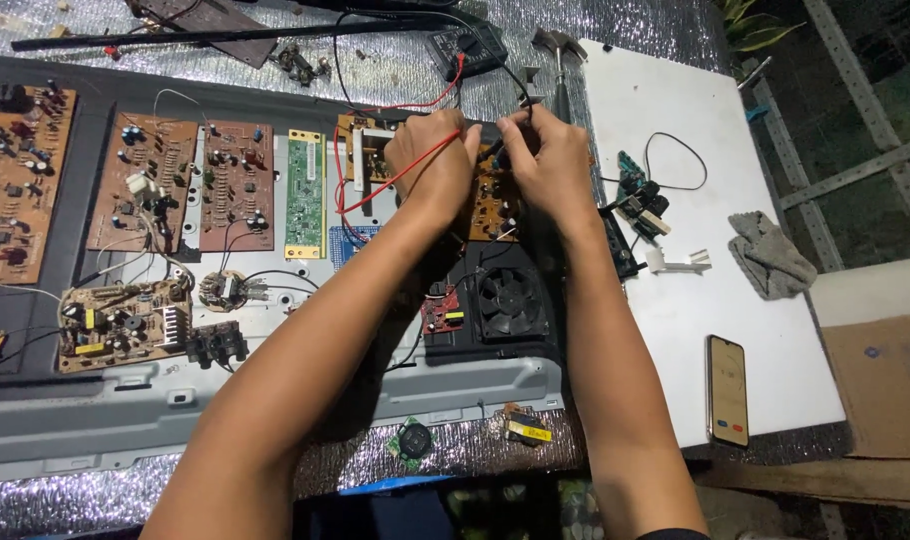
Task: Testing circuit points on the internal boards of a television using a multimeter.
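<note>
1. Left hand (430,150): fingers curled and pinching the red probe lead (390,180), which is looping down over the wrist; hand resting over the brown board (490,205).
2. Right hand (545,160): fingers pressed together around a dark probe tip, which is mostly hidden; black lead (495,60) running back to the meter (465,45) at the far edge.
3. Brown board: lying on the grey metal chassis (275,385), just beyond the black fan (510,300) and small red board (442,312).
4. Surroundings: green board (305,195) and several brown boards (140,180) lying to the left; white panel (735,150) to the right carrying a phone (727,390), a grey rag (770,255) and a loose connector part (640,200).
5. Risk, judged: both hands are crowding one spot, so a probe could slip and bridge neighbouring solder points.
6. Risk, judged: the slack red lead could snag on a component and tug the board.
</note>
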